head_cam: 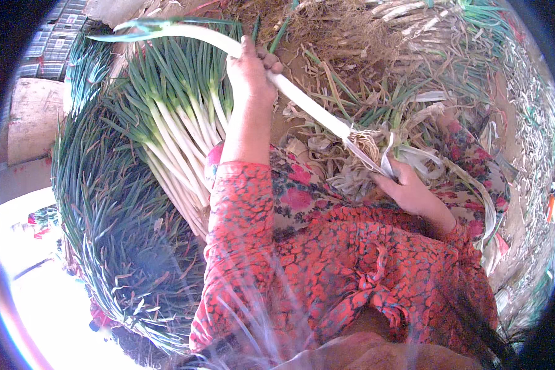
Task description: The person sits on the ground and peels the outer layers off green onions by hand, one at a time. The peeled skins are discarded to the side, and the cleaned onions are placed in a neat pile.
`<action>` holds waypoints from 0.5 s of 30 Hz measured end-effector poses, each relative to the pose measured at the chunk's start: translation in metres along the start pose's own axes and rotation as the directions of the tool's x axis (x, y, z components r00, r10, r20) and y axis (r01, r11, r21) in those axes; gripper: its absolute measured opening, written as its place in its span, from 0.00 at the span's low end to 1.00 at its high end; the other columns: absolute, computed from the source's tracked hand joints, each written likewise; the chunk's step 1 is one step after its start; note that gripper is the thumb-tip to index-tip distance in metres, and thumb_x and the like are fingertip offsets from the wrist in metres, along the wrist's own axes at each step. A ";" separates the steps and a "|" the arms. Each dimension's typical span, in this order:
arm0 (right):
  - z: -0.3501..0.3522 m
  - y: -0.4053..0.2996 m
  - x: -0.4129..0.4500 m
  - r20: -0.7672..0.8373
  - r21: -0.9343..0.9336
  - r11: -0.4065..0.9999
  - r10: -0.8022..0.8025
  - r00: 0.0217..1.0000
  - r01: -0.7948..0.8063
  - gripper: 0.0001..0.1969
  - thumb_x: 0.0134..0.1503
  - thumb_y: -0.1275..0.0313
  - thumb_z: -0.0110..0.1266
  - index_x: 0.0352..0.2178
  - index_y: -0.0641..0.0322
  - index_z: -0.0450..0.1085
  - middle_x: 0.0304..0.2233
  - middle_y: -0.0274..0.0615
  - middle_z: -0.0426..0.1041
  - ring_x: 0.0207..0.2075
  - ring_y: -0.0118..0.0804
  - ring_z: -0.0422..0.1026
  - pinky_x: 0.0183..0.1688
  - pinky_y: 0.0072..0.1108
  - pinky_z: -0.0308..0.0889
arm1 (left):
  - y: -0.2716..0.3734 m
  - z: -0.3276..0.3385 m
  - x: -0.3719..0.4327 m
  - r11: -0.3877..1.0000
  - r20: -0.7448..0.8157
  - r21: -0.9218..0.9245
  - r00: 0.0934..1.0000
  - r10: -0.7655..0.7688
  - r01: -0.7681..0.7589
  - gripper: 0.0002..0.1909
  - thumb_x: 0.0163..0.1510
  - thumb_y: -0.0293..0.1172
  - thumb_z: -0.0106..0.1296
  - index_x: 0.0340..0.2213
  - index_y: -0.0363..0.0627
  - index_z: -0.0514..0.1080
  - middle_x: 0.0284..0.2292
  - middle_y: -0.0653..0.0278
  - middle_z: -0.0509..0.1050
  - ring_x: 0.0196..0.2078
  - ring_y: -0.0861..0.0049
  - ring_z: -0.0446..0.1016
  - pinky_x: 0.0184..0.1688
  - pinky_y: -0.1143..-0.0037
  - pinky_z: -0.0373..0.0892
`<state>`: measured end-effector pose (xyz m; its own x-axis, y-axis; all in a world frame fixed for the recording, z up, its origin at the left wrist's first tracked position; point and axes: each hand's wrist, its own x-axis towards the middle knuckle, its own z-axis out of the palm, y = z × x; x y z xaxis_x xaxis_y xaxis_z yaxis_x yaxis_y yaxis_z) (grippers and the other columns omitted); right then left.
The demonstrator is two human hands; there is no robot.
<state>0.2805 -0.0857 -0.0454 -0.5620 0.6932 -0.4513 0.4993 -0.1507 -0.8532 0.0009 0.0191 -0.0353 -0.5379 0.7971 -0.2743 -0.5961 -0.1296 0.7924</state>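
Across the upper middle lies a long green onion point(312, 104), its white stalk running diagonally down to a tuft of roots. My left hand point(254, 74) is closed around the stalk, near the green leaves. Near the root end, my right hand point(404, 182) pinches a pale strip of peeled outer skin point(374, 163) between thumb and fingers. Peeled white-stalked green onions point(180, 138) lie side by side to the left of my left forearm. Dry, loose skins point(347, 178) are heaped below the root tuft, by my right hand.
A large mass of green onion leaves point(129, 222) fills the left side. Unpeeled onions with roots point(397, 23) lie at the top right. Dry leaf scraps point(471, 88) litter the soil on the right. Stacked crates point(55, 41) stand at the upper left.
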 end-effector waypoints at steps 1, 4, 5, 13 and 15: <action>0.001 0.007 -0.007 -0.049 0.001 0.999 -0.034 0.998 0.034 0.16 0.50 0.67 0.47 0.36 0.70 0.64 0.28 0.48 0.70 0.30 0.35 0.68 0.36 0.24 0.62 | -0.001 0.006 -0.005 0.998 0.029 0.032 0.999 0.046 -0.047 0.11 0.53 0.33 0.42 0.22 0.47 0.54 0.15 0.70 0.53 0.13 0.84 0.50 0.12 0.82 0.52; -0.008 0.027 -0.033 0.035 -0.082 0.996 0.042 0.999 -0.039 0.16 0.50 0.67 0.47 0.36 0.70 0.65 0.27 0.51 0.70 0.30 0.35 0.69 0.36 0.25 0.63 | 0.001 0.001 0.005 0.980 -0.044 0.173 0.993 0.105 -0.096 0.08 0.54 0.33 0.42 0.26 0.46 0.56 0.16 0.69 0.56 0.13 0.82 0.54 0.12 0.81 0.54; -0.012 0.031 -0.045 0.070 -0.099 0.994 0.057 0.996 -0.050 0.16 0.50 0.67 0.47 0.36 0.70 0.65 0.27 0.51 0.70 0.31 0.36 0.69 0.36 0.25 0.63 | 0.007 -0.001 0.014 0.940 -0.108 0.291 0.970 0.216 -0.177 0.08 0.54 0.33 0.42 0.26 0.46 0.56 0.16 0.70 0.56 0.13 0.83 0.54 0.12 0.81 0.53; -0.050 0.072 -0.080 -0.507 -0.637 0.722 -0.128 0.853 -0.270 0.23 0.47 0.64 0.51 0.42 0.69 0.60 0.41 0.59 0.62 0.44 0.53 0.62 0.46 0.33 0.58 | 0.006 -0.006 0.004 0.958 -0.029 0.195 0.975 0.221 -0.211 0.08 0.54 0.32 0.39 0.25 0.46 0.55 0.14 0.68 0.56 0.11 0.80 0.56 0.10 0.79 0.56; -0.049 0.046 -0.061 -0.454 -0.683 0.723 -0.307 0.837 -0.105 0.26 0.45 0.63 0.53 0.43 0.68 0.59 0.44 0.58 0.60 0.45 0.55 0.60 0.48 0.34 0.56 | 0.001 0.003 -0.009 0.937 0.035 0.227 0.964 0.263 -0.264 0.08 0.54 0.32 0.39 0.24 0.46 0.55 0.13 0.68 0.56 0.10 0.80 0.56 0.10 0.79 0.57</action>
<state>0.3696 -0.1007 -0.0441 -0.3243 0.9460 0.0029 0.8701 0.2995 -0.3914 0.0069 0.0136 -0.0308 -0.6549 0.7548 -0.0366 -0.2810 -0.1982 0.9390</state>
